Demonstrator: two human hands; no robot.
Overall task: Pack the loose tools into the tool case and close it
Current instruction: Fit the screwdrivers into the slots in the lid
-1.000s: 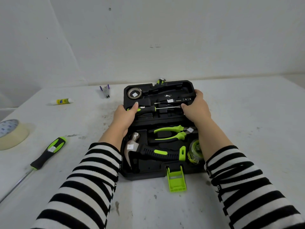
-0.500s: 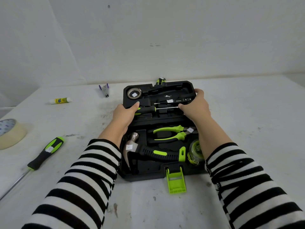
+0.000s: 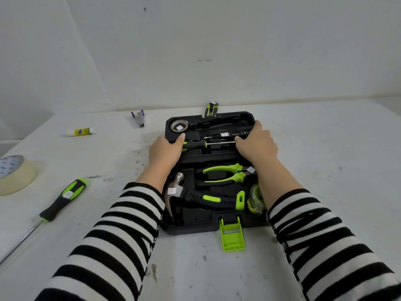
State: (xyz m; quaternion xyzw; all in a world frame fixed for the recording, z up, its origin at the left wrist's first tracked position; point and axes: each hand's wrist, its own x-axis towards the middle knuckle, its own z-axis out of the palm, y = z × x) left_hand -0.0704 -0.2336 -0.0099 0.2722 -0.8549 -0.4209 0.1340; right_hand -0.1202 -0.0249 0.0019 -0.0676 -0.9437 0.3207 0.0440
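1. Tool case [image 3: 191, 228]: open, centre of the surface [image 3: 325, 181].
2. Left hand [image 3: 165, 152], right hand [image 3: 256, 146]: fingers curled over the far half's side edges.
3. Loose screwdriver [image 3: 63, 199]: on the surface, well left of the case.

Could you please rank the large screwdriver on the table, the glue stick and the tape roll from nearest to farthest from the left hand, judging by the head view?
From the left hand:
1. Glue stick, left and farther back on the table.
2. Large screwdriver, lower left, toward the person.
3. Tape roll, at the far left edge.
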